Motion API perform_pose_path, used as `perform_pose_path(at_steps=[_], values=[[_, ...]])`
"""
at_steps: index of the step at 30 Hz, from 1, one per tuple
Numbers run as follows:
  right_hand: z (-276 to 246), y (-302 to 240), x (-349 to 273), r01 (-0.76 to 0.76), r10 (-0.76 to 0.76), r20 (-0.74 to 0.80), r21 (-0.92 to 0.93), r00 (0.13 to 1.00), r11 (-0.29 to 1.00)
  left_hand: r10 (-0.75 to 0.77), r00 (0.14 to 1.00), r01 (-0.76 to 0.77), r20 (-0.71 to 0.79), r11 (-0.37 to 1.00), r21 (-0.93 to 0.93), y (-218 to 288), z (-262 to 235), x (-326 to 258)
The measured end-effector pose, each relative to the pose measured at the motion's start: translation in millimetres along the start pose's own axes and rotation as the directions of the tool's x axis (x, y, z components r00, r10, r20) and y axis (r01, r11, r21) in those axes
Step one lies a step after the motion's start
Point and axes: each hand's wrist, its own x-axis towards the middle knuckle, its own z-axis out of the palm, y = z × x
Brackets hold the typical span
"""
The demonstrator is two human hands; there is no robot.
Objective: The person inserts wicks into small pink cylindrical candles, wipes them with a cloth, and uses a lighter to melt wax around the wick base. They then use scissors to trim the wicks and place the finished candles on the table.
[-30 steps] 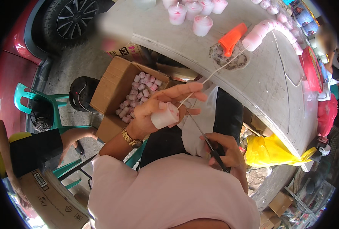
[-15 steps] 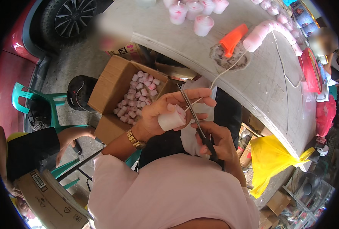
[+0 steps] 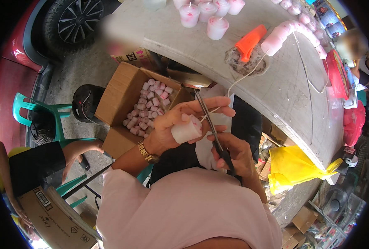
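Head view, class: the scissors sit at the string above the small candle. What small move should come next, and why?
Probably close the scissors: their blades straddle the white string just above the small candle held in the left hand, and the right hand grips the handles.

cardboard box (image 3: 122, 93) of small pink candles | green chair (image 3: 35, 112) | yellow bag (image 3: 292, 166) | car wheel (image 3: 74, 20)

Bright daylight, glare on the table (image 3: 217, 54); fisheye bending, dark rim, blurred patches
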Motion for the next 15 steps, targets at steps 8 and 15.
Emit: perform_pose_path(at_steps=[8,15], values=[[-14.1,-61.9,-20.1,0.057,-0.354,-0.125,-0.885,0.927,0.462,0.112,0.986,-0.058,-0.127,0.929,0.365,11.5,5.6,3.9],[-101.6,-109.4,-16.7,-0.484,-0.490,-0.546,-0.836,0.680,0.259,0.285,0.956,-0.207,0.063,0.510,0.835,31.6,26.7,11.2]])
